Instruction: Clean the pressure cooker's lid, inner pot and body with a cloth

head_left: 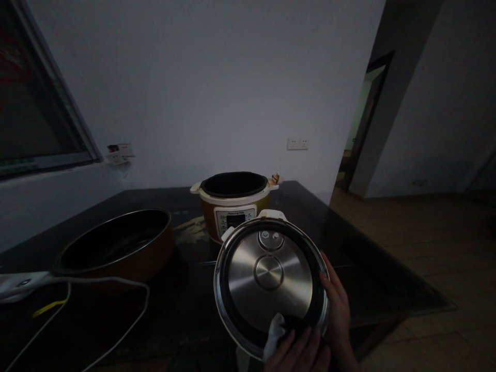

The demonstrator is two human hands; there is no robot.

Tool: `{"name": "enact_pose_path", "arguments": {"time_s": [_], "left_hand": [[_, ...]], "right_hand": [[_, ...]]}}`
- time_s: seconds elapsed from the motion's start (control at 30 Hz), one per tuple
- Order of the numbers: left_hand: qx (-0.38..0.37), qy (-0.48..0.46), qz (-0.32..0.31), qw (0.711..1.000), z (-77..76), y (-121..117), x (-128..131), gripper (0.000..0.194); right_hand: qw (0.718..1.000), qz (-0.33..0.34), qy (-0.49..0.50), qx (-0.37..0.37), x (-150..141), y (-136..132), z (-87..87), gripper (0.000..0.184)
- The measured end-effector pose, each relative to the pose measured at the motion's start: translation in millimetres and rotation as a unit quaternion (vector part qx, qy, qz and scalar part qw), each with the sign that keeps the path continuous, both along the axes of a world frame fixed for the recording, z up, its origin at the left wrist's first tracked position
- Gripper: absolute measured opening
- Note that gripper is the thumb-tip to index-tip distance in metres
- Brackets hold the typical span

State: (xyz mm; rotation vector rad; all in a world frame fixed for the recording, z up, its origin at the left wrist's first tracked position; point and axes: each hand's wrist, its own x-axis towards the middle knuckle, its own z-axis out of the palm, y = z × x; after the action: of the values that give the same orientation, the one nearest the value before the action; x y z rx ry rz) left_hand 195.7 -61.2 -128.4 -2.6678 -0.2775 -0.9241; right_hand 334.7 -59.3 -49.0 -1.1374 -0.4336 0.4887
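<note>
A round pressure cooker lid (248, 281) is tilted up in front of me, its shiny metal inner face with a dark ring turned toward me. My right hand (337, 305) grips the lid's right edge, fingers bent round the rim. At the lower edge my left hand (298, 354) presses a white and dark cloth (274, 336) against the inside of the lid. Part of the cloth lies hidden under the fingers. Just behind the lid stands the electric pressure cooker (209, 212), uncovered, with a control panel on its front.
On the dark table (372, 281), a wide brown pan-like pot (155, 245) with a dark inside stands at left. A white cable (127, 281) with a yellow tag (49, 308) curls in front of it. Wall sockets (297, 144) sit behind; the table's right corner juts over the floor.
</note>
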Motion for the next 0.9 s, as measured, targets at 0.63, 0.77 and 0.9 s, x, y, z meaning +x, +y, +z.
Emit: {"name": "enact_pose_path", "arguments": {"time_s": [0.63, 0.77, 0.9], "left_hand": [[-0.705, -0.34, 0.102, 0.614, 87.9, 54, -56, 0.055], [-0.686, -0.294, 0.078, 0.661, 80.9, 49, -55, 0.053], [-0.673, -0.302, 0.077, 0.671, 88.8, 47, -54, 0.044]], "right_hand": [[0.997, 0.071, -0.014, 0.001, 2, -5, 2.8, 0.059], [0.994, 0.107, 0.03, 0.003, -2, -10, 11.0, 0.068], [0.994, 0.092, -0.052, -0.035, -2, -10, 9.3, 0.07]]}}
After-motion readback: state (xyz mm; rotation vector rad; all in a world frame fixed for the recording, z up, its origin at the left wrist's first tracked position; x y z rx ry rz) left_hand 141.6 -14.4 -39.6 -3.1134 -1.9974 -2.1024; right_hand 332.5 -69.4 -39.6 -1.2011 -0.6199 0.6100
